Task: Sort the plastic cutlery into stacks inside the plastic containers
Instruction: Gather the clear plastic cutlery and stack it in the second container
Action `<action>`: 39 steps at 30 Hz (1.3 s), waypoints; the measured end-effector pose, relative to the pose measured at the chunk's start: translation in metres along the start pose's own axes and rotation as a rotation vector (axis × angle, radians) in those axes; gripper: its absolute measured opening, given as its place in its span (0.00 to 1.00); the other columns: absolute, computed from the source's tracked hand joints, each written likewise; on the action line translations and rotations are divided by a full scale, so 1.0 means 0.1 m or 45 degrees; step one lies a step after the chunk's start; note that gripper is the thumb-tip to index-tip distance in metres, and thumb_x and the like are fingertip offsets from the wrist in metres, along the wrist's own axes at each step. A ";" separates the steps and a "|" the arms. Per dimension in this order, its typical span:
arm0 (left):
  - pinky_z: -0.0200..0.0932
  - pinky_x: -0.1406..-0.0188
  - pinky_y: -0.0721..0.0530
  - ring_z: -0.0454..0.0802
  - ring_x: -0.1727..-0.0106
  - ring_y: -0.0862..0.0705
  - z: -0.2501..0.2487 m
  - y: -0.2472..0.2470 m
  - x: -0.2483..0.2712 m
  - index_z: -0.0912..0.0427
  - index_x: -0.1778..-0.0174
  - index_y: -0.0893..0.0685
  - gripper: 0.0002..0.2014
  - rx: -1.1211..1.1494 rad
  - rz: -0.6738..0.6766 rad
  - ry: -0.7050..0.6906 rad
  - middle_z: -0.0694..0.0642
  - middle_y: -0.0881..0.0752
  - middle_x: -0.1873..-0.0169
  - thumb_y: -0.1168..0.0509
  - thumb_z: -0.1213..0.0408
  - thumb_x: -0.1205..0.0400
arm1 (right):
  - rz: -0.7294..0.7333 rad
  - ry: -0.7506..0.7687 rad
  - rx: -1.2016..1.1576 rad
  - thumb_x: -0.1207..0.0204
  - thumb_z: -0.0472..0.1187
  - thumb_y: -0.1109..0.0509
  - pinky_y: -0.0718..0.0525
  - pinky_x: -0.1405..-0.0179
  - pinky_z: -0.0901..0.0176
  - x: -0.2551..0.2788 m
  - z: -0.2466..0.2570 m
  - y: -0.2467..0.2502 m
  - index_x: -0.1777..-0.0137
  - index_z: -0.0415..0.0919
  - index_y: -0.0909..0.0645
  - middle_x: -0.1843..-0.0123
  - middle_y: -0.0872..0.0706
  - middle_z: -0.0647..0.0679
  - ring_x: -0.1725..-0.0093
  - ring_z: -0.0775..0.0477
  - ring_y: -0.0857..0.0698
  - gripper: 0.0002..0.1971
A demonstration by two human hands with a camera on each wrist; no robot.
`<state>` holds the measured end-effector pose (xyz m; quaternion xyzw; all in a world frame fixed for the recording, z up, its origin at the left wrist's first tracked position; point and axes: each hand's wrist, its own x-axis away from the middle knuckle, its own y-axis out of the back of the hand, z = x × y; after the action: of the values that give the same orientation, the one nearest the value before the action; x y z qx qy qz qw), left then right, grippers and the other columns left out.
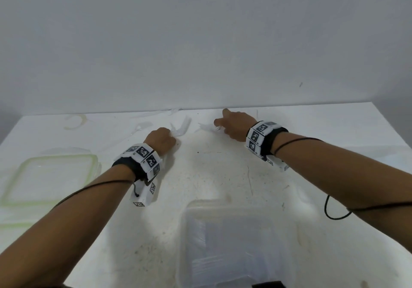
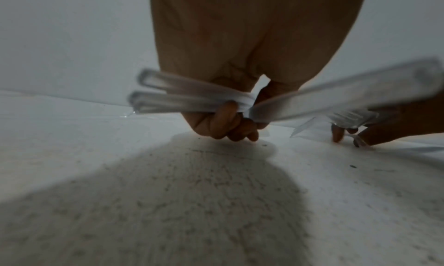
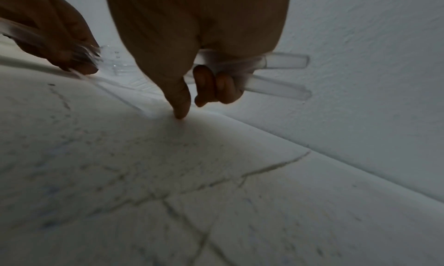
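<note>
Both fists are loaded: my left hand (image 1: 162,140) curls round a cutlery bundle (image 2: 192,99) and my right hand (image 1: 236,125) round another (image 3: 276,74), forefinger pinning loose pieces (image 1: 142,127) at twelve o'clock, probably gathering before filling the container (image 1: 236,238) at six.

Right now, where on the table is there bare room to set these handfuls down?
Bare tabletop lies between the left hand and right hand, down to the clear container. The right side beyond the right forearm also looks free. Crowded: loose cutlery along the wall, and the green-rimmed lid at left.
</note>
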<state>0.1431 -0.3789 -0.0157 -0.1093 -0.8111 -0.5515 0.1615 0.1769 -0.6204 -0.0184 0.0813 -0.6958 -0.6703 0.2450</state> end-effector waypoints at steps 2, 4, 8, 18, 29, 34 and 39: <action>0.45 0.58 0.30 0.59 0.55 0.22 0.02 -0.02 -0.01 0.66 0.60 0.24 0.07 0.060 -0.012 -0.011 0.61 0.20 0.58 0.43 0.68 0.19 | -0.045 0.003 -0.023 0.20 0.34 0.37 0.26 0.64 0.54 0.01 -0.01 -0.03 0.37 0.44 0.24 0.44 0.25 0.43 0.65 0.43 0.26 0.13; 0.44 0.61 0.25 0.61 0.56 0.16 0.03 -0.03 -0.02 0.66 0.62 0.22 0.08 0.178 -0.020 -0.006 0.63 0.17 0.61 0.44 0.70 0.20 | -0.066 -0.030 -0.102 0.20 0.37 0.35 0.22 0.60 0.53 0.05 -0.03 -0.05 0.39 0.42 0.23 0.48 0.24 0.48 0.66 0.46 0.25 0.11; 0.44 0.69 0.16 0.53 0.78 0.17 -0.05 0.01 0.03 0.66 0.65 0.23 0.09 0.740 0.024 0.040 0.62 0.18 0.72 0.44 0.74 0.20 | -0.099 -0.164 -0.222 0.17 0.45 0.38 0.29 0.57 0.56 0.19 -0.03 -0.03 0.52 0.41 0.22 0.49 0.18 0.41 0.52 0.38 0.19 0.09; 0.37 0.80 0.27 0.48 0.81 0.23 -0.51 0.06 0.43 0.59 0.65 0.27 0.11 1.210 0.066 -0.193 0.56 0.25 0.73 0.37 0.66 0.16 | -0.013 -0.375 -1.289 0.18 0.39 0.38 0.24 0.68 0.62 0.60 0.19 0.25 0.61 0.37 0.22 0.70 0.16 0.45 0.73 0.52 0.21 0.11; 0.41 0.75 0.32 0.50 0.77 0.27 -1.01 -0.09 0.98 0.63 0.71 0.24 0.14 1.302 0.038 -0.287 0.59 0.24 0.76 0.46 0.81 0.24 | -0.026 -0.466 -2.430 0.17 0.36 0.40 0.29 0.78 0.62 0.94 0.72 0.31 0.51 0.34 0.25 0.69 0.28 0.43 0.71 0.47 0.29 0.05; 0.40 0.75 0.26 0.49 0.77 0.22 -1.12 -0.15 1.16 0.63 0.71 0.26 0.16 1.337 -0.002 -0.218 0.56 0.21 0.78 0.49 0.81 0.22 | -0.119 -0.402 -2.430 0.19 0.37 0.37 0.29 0.71 0.59 1.11 0.83 0.28 0.51 0.35 0.22 0.67 0.23 0.45 0.71 0.49 0.25 0.05; 0.42 0.72 0.25 0.56 0.70 0.24 -1.19 -0.21 1.21 0.63 0.72 0.26 0.15 1.324 0.001 -0.188 0.60 0.25 0.72 0.49 0.82 0.23 | -0.275 -0.524 -2.394 0.20 0.33 0.35 0.20 0.66 0.55 1.14 0.88 0.27 0.55 0.30 0.20 0.67 0.19 0.41 0.69 0.46 0.18 0.06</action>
<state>0.0404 -0.4976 0.0536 -0.0538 -0.9868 -0.0670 0.1370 0.0450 -0.5899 0.0362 -0.2032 0.1065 -0.9731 0.0204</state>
